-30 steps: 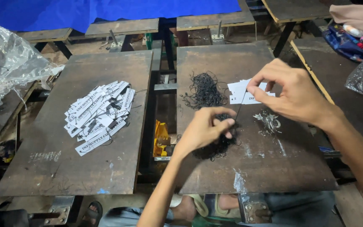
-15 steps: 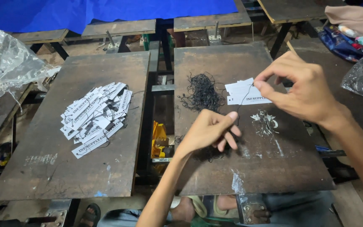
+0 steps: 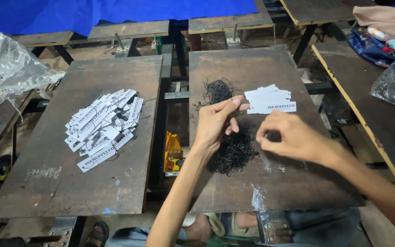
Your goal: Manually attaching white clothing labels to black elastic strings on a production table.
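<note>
I am working at the right-hand dark desk (image 3: 252, 183), and everything here is placed relative to the tangle of black string loops (image 3: 234, 153) lying near its middle. My left hand (image 3: 218, 121) is hovering just above the far side of that tangle, its fingers drawn together in a narrow pinch; it seems to be gripping a thin black strand, though the strand is too fine for me to be sure. My right hand (image 3: 293, 137) is resting just to the right of the tangle, thumb and forefinger pinching narrowly at something I cannot make out. Beyond the tangle, a smaller heap of black string (image 3: 216, 90) is lying, and to the right of that heap a small stack of white printed tags (image 3: 270, 100) is sitting flat. Well to the left of the tangle, across the gap, a big loose pile of white tags (image 3: 104, 128) is spreading over the left desk (image 3: 69, 183). Farther left, crumpled clear plastic (image 3: 5, 73) is bulging.
</note>
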